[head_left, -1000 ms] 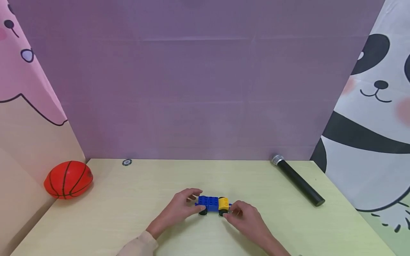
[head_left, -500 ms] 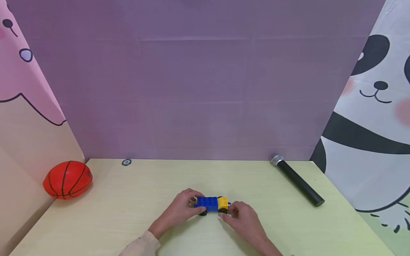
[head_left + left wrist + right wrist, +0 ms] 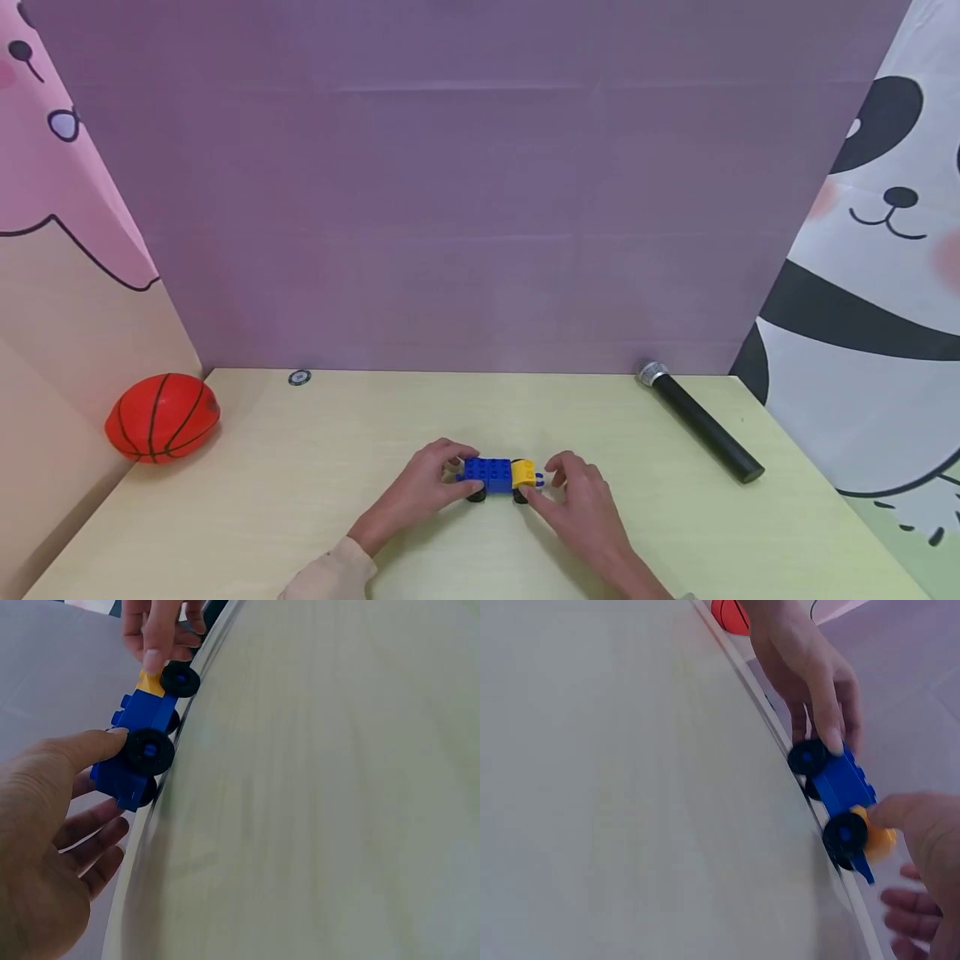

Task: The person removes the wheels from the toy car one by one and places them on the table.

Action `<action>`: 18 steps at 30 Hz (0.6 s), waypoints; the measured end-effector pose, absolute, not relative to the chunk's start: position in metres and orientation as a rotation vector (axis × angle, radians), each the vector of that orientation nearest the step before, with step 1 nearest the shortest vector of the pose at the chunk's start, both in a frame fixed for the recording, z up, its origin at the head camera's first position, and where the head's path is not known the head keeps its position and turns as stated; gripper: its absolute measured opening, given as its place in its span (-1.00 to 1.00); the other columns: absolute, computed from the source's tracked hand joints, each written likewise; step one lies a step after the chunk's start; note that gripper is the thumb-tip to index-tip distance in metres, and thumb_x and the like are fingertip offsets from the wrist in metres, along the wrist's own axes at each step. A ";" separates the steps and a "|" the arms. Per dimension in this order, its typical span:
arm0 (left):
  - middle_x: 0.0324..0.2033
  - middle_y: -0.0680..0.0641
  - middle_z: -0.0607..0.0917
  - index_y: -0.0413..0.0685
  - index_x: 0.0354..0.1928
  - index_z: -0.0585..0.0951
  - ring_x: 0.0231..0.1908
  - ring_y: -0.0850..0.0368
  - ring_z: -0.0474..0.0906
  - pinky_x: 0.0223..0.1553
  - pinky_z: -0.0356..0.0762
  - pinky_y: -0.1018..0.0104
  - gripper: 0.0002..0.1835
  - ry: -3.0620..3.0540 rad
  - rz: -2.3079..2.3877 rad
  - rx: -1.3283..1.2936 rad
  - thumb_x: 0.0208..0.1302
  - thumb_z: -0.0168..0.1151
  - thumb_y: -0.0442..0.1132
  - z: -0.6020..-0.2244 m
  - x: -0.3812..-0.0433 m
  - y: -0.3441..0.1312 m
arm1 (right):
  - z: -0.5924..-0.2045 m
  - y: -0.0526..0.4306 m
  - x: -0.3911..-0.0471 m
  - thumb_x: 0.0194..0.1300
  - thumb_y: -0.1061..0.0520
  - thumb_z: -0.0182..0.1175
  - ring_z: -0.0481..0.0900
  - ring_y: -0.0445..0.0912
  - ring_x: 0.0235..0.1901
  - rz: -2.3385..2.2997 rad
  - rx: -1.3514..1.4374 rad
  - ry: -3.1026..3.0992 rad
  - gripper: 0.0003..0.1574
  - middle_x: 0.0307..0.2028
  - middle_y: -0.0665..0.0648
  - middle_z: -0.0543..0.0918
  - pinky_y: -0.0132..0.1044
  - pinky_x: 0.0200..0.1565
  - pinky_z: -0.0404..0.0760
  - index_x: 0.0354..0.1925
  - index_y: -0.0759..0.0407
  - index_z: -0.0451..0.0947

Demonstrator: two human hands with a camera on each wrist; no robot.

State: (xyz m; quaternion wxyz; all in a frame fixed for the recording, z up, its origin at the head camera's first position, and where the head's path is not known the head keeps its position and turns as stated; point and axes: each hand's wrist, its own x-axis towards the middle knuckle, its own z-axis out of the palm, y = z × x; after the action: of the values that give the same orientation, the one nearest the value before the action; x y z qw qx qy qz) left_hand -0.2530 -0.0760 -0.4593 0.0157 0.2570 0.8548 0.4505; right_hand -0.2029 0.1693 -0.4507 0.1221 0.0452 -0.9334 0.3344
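Note:
A toy car (image 3: 498,475) built of blue bricks with a yellow brick (image 3: 523,473) at its right end stands on black wheels on the table. Its blue left end is held by my left hand (image 3: 429,483), thumb on the near side, index finger at the far side. At the yellow end is my right hand (image 3: 581,504): the thumb touches the near side, while the index finger stands off beyond the blue hitch. The left wrist view shows the car's wheels (image 3: 150,751) beside my left thumb. In the right wrist view, my right thumb (image 3: 900,811) lies against the yellow brick.
A red ball (image 3: 163,418) with black lines lies at the table's left edge. A round chip (image 3: 299,377) sits at the back left. A black microphone (image 3: 705,425) lies on the right. A purple sheet (image 3: 465,192) rises behind the pale table (image 3: 360,417).
My right hand's fingers have spread and lifted away from the yellow end, with the thumb still beside it. The left hand has closed its index finger onto the car's blue end.

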 end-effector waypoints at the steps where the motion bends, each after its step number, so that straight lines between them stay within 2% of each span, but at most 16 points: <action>1: 0.02 0.00 0.63 -0.11 0.18 0.66 0.05 -0.04 0.57 0.04 0.62 0.03 -0.58 2.661 1.401 0.797 0.36 0.43 -0.11 -0.459 -0.253 -0.077 | -0.451 0.171 -0.204 0.23 -0.03 0.52 0.45 -0.08 -0.26 0.984 0.159 -2.714 -0.54 -0.29 -0.02 0.53 -0.17 -0.20 0.52 -0.06 0.13 0.55; 6: 0.00 0.02 0.65 -0.13 0.17 0.67 0.07 -0.05 0.58 0.10 0.59 -0.04 -0.59 2.667 1.405 0.799 0.36 0.44 -0.12 -0.458 -0.254 -0.081 | -0.456 0.177 -0.212 0.31 0.09 0.47 0.53 -0.04 -0.02 1.048 0.356 -2.674 -0.45 0.00 0.04 0.59 -0.08 -0.01 0.61 0.20 0.19 0.58; 9: -0.04 0.05 0.66 -0.12 0.15 0.69 0.05 -0.02 0.59 0.12 0.58 -0.05 -0.60 2.672 1.400 0.803 0.36 0.44 -0.12 -0.458 -0.255 -0.082 | -0.458 0.179 -0.216 0.35 0.12 0.43 0.54 -0.03 0.06 1.068 0.465 -2.674 -0.46 0.09 0.02 0.61 -0.06 0.07 0.62 0.25 0.19 0.59; 18: -0.09 0.05 0.66 -0.17 0.16 0.69 0.00 0.01 0.59 0.09 0.58 -0.03 -0.59 2.733 1.348 0.860 0.37 0.43 -0.13 -0.456 -0.254 -0.082 | -0.458 0.180 -0.217 0.34 0.26 0.40 0.55 -0.03 0.04 1.051 0.629 -2.598 -0.58 0.02 -0.03 0.64 -0.20 0.02 0.66 0.15 0.22 0.64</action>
State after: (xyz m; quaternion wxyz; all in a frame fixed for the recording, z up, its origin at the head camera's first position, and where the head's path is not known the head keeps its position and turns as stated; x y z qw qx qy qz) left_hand -0.2538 -0.0824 -0.4560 -0.0125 0.2716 0.8631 0.4256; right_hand -0.2170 0.1801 -0.4582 0.1344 0.2169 -0.8964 0.3625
